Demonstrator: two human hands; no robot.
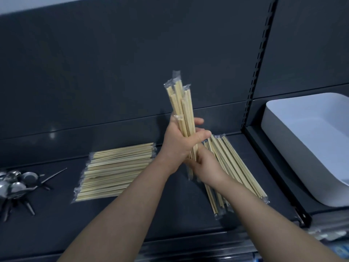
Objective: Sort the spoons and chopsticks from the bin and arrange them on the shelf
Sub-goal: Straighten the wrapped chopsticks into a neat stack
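I hold a bundle of plastic-wrapped wooden chopsticks [182, 104] upright above the dark shelf [56, 220]. My left hand [179, 142] grips the bundle around its middle. My right hand [205, 167] grips its lower end from the right. A flat pile of wrapped chopsticks [115, 171] lies on the shelf to the left. Another pile of wrapped chopsticks [234, 167] lies slanted on the shelf to the right, partly behind my right arm. Several metal spoons [17, 184] lie in a heap at the shelf's far left.
A white bin [302, 148] sits on the neighbouring shelf at the right, beyond a slotted upright post [258, 59]. The dark back panel [113, 63] rises behind the shelf. Blurred packaged items [328, 235] show at the lower right.
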